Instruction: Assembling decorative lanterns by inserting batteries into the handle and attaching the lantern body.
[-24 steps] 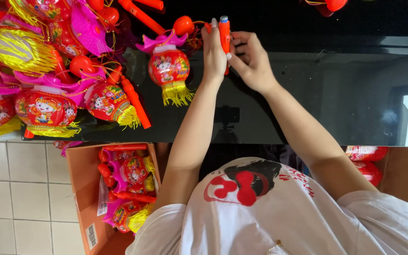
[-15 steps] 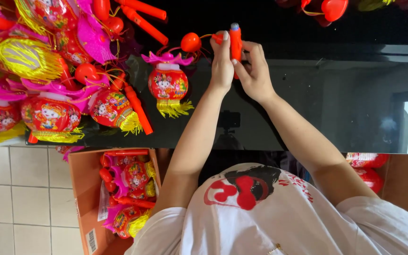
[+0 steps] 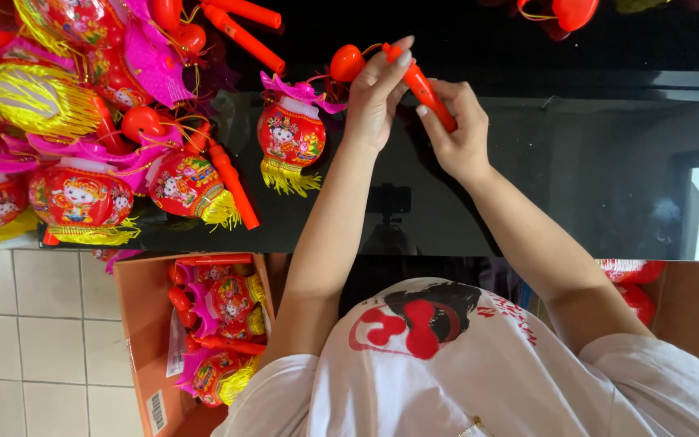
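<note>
Near the upper middle of the frame, both hands close on an orange lantern handle stick (image 3: pixel 420 83): left hand (image 3: pixel 375 95) pinches its upper end, right hand (image 3: pixel 456 133) grips the lower, steadying it above the red paper lantern (image 3: pixel 290 139).

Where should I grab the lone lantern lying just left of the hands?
Judging by its pose, grip the lantern round its red belly, coming from its bare left side. The pink top toward the table's far side and yellow fringe below look flimsy, and the left hand crowds its right, holding the orange stick with the right hand.
</note>
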